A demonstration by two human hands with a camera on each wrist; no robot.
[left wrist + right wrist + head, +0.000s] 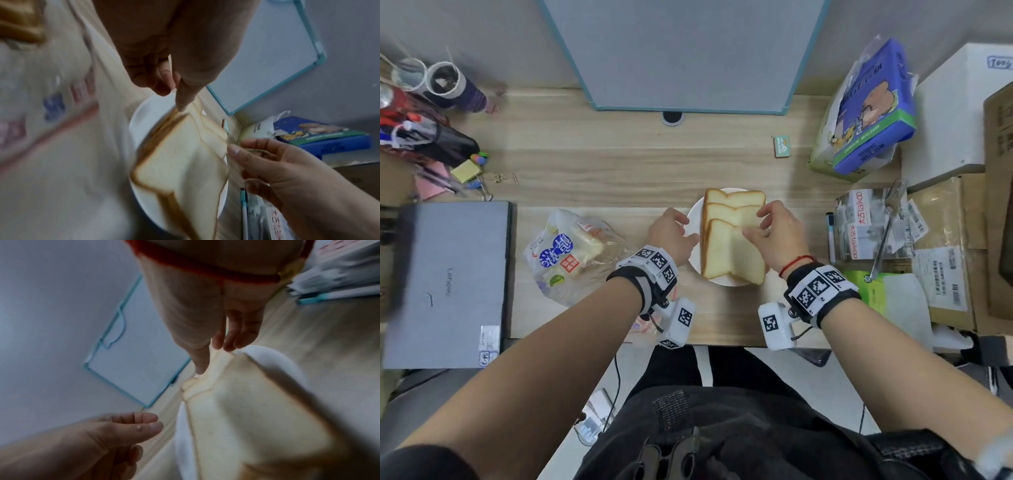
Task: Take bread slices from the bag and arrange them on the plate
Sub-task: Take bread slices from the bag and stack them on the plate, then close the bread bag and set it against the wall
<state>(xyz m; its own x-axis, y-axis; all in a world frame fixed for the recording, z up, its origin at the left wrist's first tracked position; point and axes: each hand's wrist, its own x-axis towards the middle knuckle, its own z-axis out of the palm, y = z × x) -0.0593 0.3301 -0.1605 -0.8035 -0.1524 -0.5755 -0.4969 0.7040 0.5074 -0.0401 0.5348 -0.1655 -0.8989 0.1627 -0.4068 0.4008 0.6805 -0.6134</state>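
Three bread slices (729, 240) lie fanned and overlapping on the plate (693, 219), probably so each one shows. Right hand (779, 233) pinches the top slice's corner; left hand (671, 233) hovers loose-fingered beside the rim. Bag (571, 253) sits left on the worktop (619, 164).

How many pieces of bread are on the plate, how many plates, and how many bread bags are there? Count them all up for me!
Bread slices on the plate: 3, overlapping in a row: far, middle, near
Plates: 1 white plate
Bread bags: 1 bread bag, with more bread inside that cannot be counted
Total: 5
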